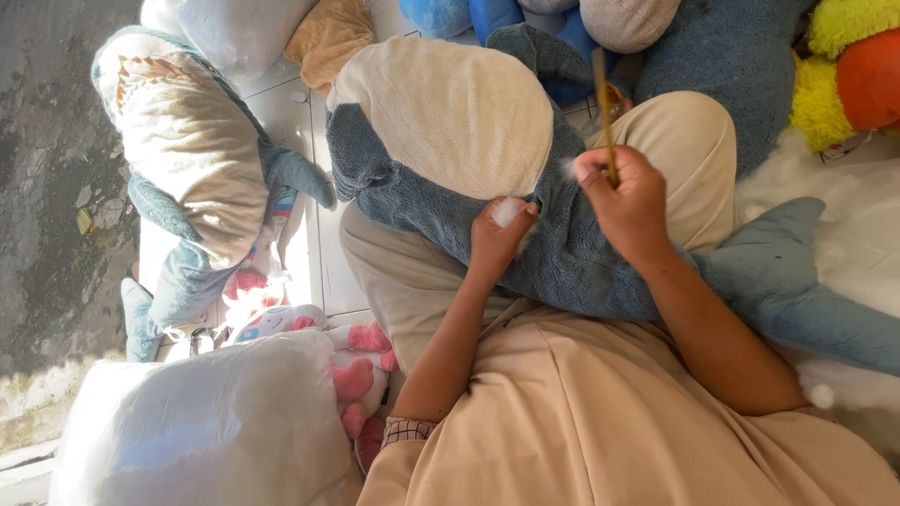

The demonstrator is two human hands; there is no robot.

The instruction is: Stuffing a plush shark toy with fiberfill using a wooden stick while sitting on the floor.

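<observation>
Shark plush toy point(450, 141), blue-grey pile with a cream belly, large: it lies across our lap, belly turned up, its tail fin point(783, 248) running off past our right forearm. We take this shark as the landmark for every entry below.

Left hand point(497, 239): pressed against the shark's flank at the seam between cream and blue, fingers curled shut around a tuft of white stuffing point(508, 212).

Right hand point(626, 201): resting on the shark's flank just beside the left hand, closed in a fist around a thin wooden stick point(603, 103). The stick stands nearly upright; we cannot tell whether its lower end enters the shark. A wisp of stuffing shows at the knuckles.

Second shark plush point(197, 169): same colours, lying on the pale tiled floor point(291, 112) well apart from the first, on its left-hand side.

Pink and white plush toy point(347, 361): on the floor below the shark's head, near our left elbow.

Clear plastic bag point(206, 422): filled with white material, beside the pink toy, further from the shark.

Loose white stuffing point(844, 215): heaped behind the shark's tail fin.

Yellow and orange plush point(853, 66): beyond the tail end, at the upper corner.

Blue plush items point(469, 14): above the shark's head.
</observation>
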